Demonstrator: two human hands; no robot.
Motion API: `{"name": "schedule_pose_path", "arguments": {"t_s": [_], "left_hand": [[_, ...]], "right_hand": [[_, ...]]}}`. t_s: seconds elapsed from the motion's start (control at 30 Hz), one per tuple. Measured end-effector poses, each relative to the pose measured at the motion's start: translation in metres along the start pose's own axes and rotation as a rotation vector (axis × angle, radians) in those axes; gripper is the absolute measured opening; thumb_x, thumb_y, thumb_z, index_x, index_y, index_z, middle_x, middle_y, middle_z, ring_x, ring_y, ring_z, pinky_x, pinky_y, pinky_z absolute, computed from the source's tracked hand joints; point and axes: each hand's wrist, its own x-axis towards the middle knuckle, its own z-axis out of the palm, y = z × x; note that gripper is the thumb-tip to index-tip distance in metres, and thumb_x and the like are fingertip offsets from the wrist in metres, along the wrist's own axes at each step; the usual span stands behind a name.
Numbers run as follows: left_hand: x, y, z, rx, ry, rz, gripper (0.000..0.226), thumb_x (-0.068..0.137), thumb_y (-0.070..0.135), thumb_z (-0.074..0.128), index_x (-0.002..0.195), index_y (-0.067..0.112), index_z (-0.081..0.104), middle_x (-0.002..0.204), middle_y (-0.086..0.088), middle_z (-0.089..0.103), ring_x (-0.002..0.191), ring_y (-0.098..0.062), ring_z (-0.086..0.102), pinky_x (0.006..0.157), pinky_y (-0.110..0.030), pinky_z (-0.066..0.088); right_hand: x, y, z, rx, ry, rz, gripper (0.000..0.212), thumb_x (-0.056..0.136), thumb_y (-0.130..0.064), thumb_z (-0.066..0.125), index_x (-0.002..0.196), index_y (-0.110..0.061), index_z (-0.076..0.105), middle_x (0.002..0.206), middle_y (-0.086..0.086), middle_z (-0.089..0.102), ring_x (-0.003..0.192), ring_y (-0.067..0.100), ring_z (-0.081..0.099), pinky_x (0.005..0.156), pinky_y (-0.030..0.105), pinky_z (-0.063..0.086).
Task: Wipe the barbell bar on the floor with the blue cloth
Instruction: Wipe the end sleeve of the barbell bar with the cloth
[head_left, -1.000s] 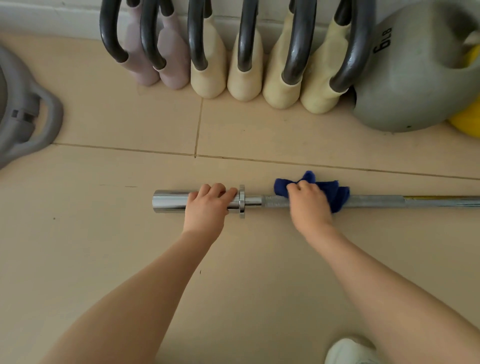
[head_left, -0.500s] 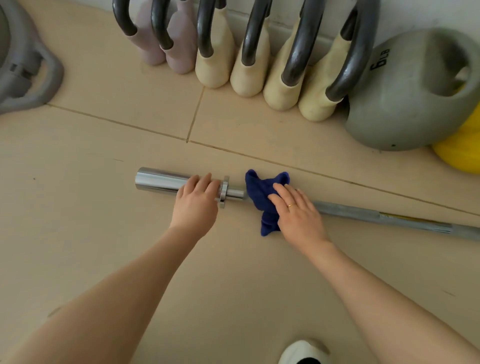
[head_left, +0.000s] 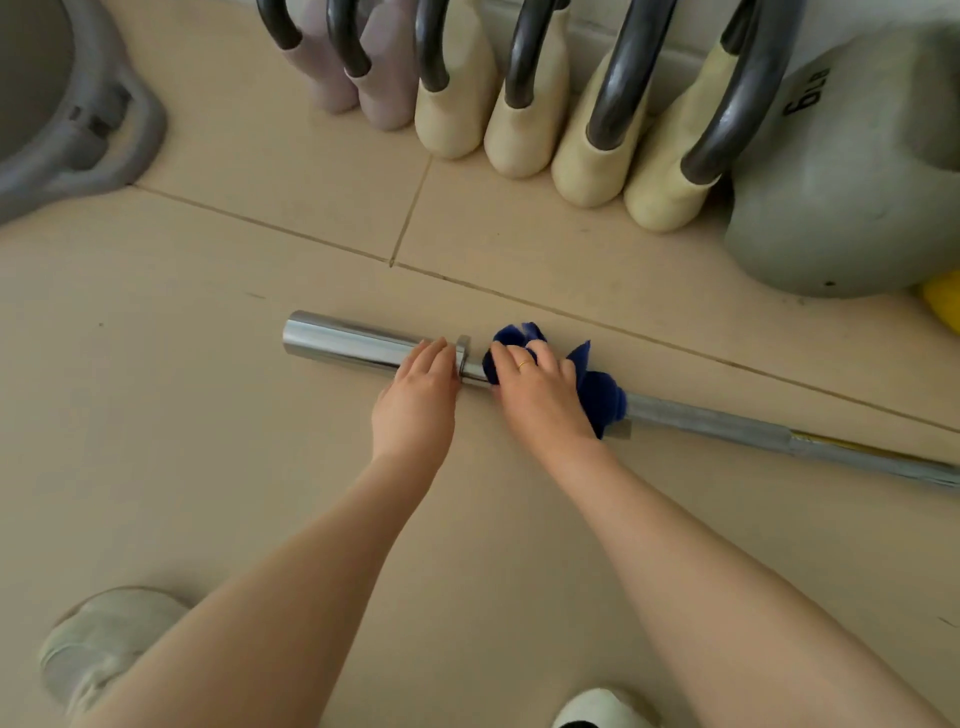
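Note:
The chrome barbell bar (head_left: 727, 423) lies on the beige tiled floor, running from its thick sleeve end (head_left: 343, 340) at centre down to the right edge. My left hand (head_left: 415, 405) rests on the sleeve just left of the collar, fingers laid over it. My right hand (head_left: 540, 400) grips the blue cloth (head_left: 602, 397) wrapped over the thin shaft just right of the collar. The cloth bunches out past my fingers on both sides and hides that stretch of bar.
A row of cream and pink kettlebells (head_left: 524, 119) with dark handles stands along the back wall. A large grey kettlebell (head_left: 841, 197) and a yellow one (head_left: 943, 306) sit at right. Grey equipment (head_left: 67, 130) lies at upper left. My shoes (head_left: 104, 644) are below.
My right hand has gone from lying flat on the cloth beside the bar to gripping it around the shaft near the collar. My left hand stays on the sleeve. The view shifted.

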Motion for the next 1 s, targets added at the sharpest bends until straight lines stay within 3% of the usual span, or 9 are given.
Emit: {"name": "schedule_pose_path", "arguments": {"t_s": [0.1,0.17,0.3,0.4,0.47,0.57,0.73,0.87,1.0], "left_hand": [[-0.003,-0.001,0.001,-0.013,0.008,-0.029,0.035,0.101,0.023,0.038,0.135,0.016,0.046,0.150,0.007,0.035,0.143,-0.009,0.023,0.101,-0.030,0.038],[-0.003,-0.004,0.001,-0.015,0.006,-0.020,0.037,0.101,0.025,0.039,0.137,0.017,0.044,0.150,0.007,0.036,0.142,-0.008,0.023,0.102,-0.031,0.038],[-0.004,-0.008,0.003,0.005,0.008,-0.005,0.037,0.100,0.026,0.042,0.135,0.019,0.047,0.147,0.009,0.040,0.140,-0.008,0.027,0.098,-0.030,0.040],[-0.003,-0.008,0.003,0.004,0.020,-0.003,0.032,0.098,0.024,0.046,0.130,0.019,0.052,0.144,0.009,0.045,0.138,-0.007,0.031,0.094,-0.032,0.042],[-0.001,-0.008,0.002,0.018,0.010,-0.005,0.031,0.097,0.023,0.046,0.128,0.020,0.052,0.143,0.010,0.045,0.138,-0.007,0.031,0.093,-0.032,0.042],[0.001,-0.006,0.002,0.024,0.000,-0.010,0.031,0.097,0.022,0.045,0.128,0.020,0.052,0.144,0.010,0.044,0.137,-0.008,0.033,0.092,-0.032,0.043],[0.000,-0.004,-0.002,0.024,-0.018,-0.010,0.029,0.098,0.020,0.043,0.125,0.017,0.053,0.144,0.010,0.043,0.136,-0.010,0.033,0.091,-0.032,0.043],[0.005,-0.004,-0.008,0.103,-0.015,0.037,0.017,0.094,0.018,0.047,0.106,0.015,0.059,0.122,0.002,0.059,0.118,-0.018,0.049,0.086,-0.029,0.038],[0.013,-0.003,-0.017,0.219,-0.071,0.113,0.014,0.091,0.020,0.054,0.102,0.014,0.060,0.111,-0.002,0.061,0.107,-0.024,0.054,0.082,-0.029,0.037]], "right_hand": [[-0.020,0.032,-0.001,-0.144,-0.095,0.031,0.065,0.040,-0.019,0.090,0.097,-0.006,0.061,0.100,0.008,0.067,0.096,0.031,0.059,0.067,0.038,0.047],[-0.031,0.041,-0.002,-0.177,-0.087,0.091,0.060,0.026,-0.005,0.087,0.079,-0.005,0.059,0.080,0.011,0.066,0.078,0.033,0.061,0.059,0.038,0.048],[-0.024,0.012,-0.016,-0.138,0.183,-0.062,0.007,0.062,-0.001,0.055,0.067,-0.006,0.057,0.062,0.012,0.062,0.062,0.031,0.060,0.054,0.033,0.048],[-0.002,-0.027,-0.014,-0.059,0.170,-0.103,0.030,0.069,-0.007,0.030,0.065,-0.011,0.060,0.060,0.007,0.064,0.062,0.028,0.061,0.055,0.028,0.047],[0.003,-0.036,-0.019,-0.034,0.095,-0.051,0.039,0.075,-0.006,0.024,0.083,-0.007,0.062,0.075,0.011,0.068,0.079,0.031,0.062,0.067,0.033,0.047],[-0.002,-0.006,-0.016,-0.103,0.034,-0.144,0.032,0.085,0.002,0.036,0.113,-0.003,0.049,0.109,0.016,0.061,0.108,0.035,0.049,0.088,0.041,0.036],[-0.033,0.044,-0.020,-0.194,-0.011,-0.042,0.017,0.073,0.001,0.048,0.087,-0.006,0.056,0.081,0.013,0.068,0.084,0.033,0.059,0.072,0.040,0.045],[-0.034,0.053,-0.030,-0.193,-0.068,0.067,0.013,0.093,-0.011,0.043,0.105,-0.010,0.048,0.101,0.008,0.066,0.104,0.028,0.050,0.087,0.035,0.036],[-0.005,0.012,-0.026,-0.057,-0.030,0.029,0.015,0.095,-0.015,0.040,0.106,-0.010,0.050,0.105,0.012,0.066,0.106,0.030,0.047,0.087,0.038,0.034]]}}
